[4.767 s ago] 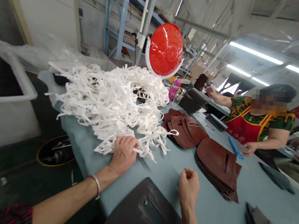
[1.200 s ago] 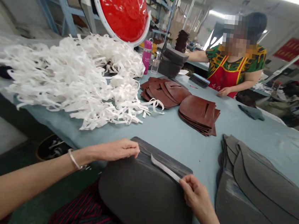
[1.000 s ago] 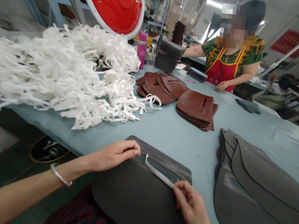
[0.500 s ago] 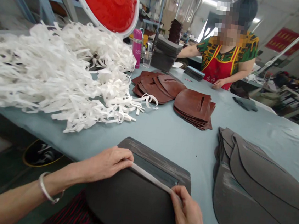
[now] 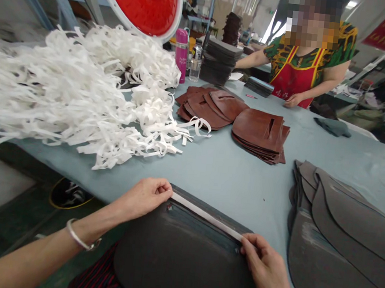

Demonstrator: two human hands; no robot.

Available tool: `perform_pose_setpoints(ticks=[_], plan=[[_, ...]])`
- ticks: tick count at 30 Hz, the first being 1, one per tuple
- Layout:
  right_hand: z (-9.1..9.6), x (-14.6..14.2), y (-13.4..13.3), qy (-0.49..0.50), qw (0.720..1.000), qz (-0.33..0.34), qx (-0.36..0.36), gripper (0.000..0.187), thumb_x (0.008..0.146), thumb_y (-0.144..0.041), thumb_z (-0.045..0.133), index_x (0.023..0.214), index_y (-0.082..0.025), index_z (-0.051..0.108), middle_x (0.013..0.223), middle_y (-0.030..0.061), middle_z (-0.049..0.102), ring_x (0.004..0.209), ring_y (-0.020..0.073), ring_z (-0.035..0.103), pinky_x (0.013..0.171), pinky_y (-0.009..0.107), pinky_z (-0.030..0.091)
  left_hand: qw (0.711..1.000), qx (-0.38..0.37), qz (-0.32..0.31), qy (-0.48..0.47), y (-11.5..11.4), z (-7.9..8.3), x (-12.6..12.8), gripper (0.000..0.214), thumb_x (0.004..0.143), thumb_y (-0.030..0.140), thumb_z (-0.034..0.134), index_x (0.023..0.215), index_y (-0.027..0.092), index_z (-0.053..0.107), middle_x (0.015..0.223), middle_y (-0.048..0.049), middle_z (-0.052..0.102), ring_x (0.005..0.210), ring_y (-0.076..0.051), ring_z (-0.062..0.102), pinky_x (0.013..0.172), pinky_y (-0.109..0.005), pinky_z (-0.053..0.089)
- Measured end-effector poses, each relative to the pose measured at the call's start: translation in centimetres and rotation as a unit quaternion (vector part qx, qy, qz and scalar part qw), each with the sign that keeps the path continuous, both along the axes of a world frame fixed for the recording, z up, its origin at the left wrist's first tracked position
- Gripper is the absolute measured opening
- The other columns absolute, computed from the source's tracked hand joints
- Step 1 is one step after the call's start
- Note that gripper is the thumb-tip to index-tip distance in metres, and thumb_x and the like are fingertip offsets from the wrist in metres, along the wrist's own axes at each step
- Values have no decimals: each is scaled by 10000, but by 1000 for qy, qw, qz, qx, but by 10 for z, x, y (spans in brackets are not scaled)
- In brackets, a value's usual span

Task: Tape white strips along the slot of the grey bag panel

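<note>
A narrow white strip (image 5: 207,217) is stretched straight between my two hands. My left hand (image 5: 149,196) pinches its left end, fingers curled, and my right hand (image 5: 264,261) pinches the other end between thumb and fingers. Under the strip lies a dark grey, round-ended panel (image 5: 183,262), partly over the table edge towards my lap. The strip runs along the far side of a dark, shiny band across the panel, near its straight edge. Whether the strip is pressed down all along cannot be made out.
A big heap of white strips (image 5: 70,90) covers the table's left side. Brown leather pieces (image 5: 257,132) lie stacked beyond my hands, grey panels (image 5: 341,233) at right. Bottles (image 5: 181,55) and a grey stack (image 5: 218,62) stand farther back. A co-worker (image 5: 296,77) faces the table opposite.
Both hands have moved the strip from the near side of the panel's dark band to its far side, still stretched. The view has shifted slightly, so the surroundings sit farther right.
</note>
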State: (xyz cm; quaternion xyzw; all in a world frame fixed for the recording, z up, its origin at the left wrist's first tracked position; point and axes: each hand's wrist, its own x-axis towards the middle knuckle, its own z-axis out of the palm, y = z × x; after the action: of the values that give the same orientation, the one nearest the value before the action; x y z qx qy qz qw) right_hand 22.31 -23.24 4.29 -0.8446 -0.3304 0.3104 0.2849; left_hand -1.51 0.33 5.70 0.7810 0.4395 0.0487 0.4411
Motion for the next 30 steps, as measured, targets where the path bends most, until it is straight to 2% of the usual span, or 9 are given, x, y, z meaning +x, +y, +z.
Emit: perform_pose_setpoints(ticks=[4,10,14,19,30], plan=[[-5,3,3,6,996,-88,-12,417,783,-606,541,677,-203,535,524,-39,492,476,100,412,461,227,275,998,49,21,35,3,-2,6,252,799,382,485,725,187,625,668,9,644,636,-146,584,591,-237,371],[3,5,5,130,984,-110,42,400,744,-587,565,723,-188,545,532,-40,545,357,60,384,400,211,254,998,-1,21,51,10,-10,8,271,759,434,515,720,186,616,586,18,612,536,-142,559,511,-225,343],[2,7,8,132,979,-147,51,356,736,-533,597,680,-195,503,488,-58,528,311,46,376,361,192,214,998,-14,22,61,12,-14,6,296,753,470,510,715,189,596,518,34,567,486,-139,540,496,-227,345],[-2,9,10,148,977,-138,59,271,773,-452,536,702,-192,505,497,-57,548,287,49,406,339,182,228,996,-11,19,87,15,-19,6,315,755,497,496,726,197,586,460,41,544,474,-143,534,509,-232,336],[-1,5,14,125,973,-185,54,122,685,-300,526,644,-217,447,442,-83,515,268,61,416,310,173,218,996,-19,25,86,16,-20,7,334,740,516,521,730,190,592,439,42,542,458,-135,514,500,-226,313]])
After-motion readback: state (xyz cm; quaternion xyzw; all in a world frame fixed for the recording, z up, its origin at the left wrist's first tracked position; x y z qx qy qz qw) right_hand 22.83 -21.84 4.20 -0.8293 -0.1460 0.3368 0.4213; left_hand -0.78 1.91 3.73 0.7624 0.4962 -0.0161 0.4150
